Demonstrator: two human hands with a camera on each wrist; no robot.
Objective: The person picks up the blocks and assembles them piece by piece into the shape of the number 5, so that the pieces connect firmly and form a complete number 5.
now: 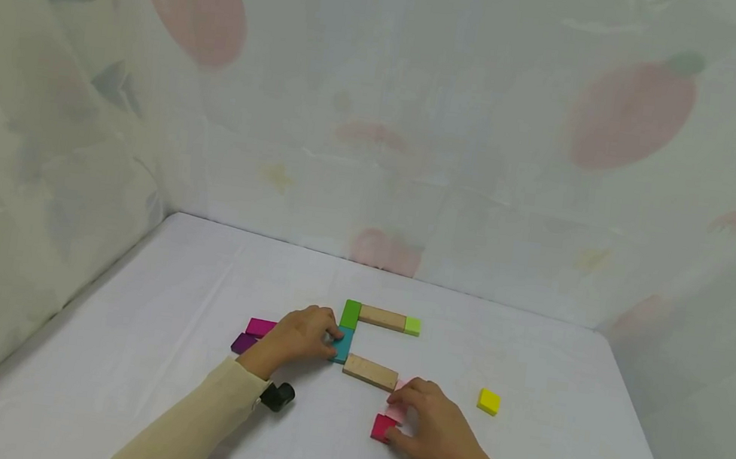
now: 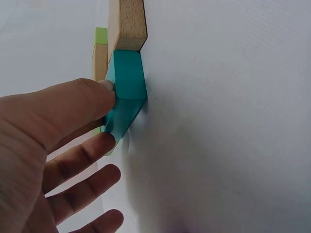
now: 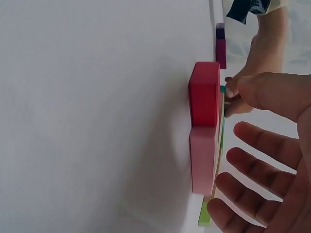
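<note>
My left hand [image 1: 307, 332] is on a teal block [image 2: 130, 77], holding it with thumb and fingertips; the outer fingers hang free. One end of the teal block meets a plain wooden block [image 1: 370, 373], and the other meets a green block [image 1: 351, 314]. My right hand [image 1: 433, 425] hovers over a red block [image 3: 204, 104] and a pink block [image 3: 202, 160] that lie end to end. Its thumb tip is close to the red block, and its fingers [image 3: 255, 194] are spread and loosely extended. Whether the thumb touches the red block, I cannot tell.
Another wooden block [image 1: 382, 318] runs from the green block to a light green block [image 1: 412, 326]. A magenta block [image 1: 260, 328] and a purple block [image 1: 244, 343] lie left of my left hand. Off to the right sits a yellow block [image 1: 488, 401]. Printed cloth [image 1: 451, 156] surrounds the white table.
</note>
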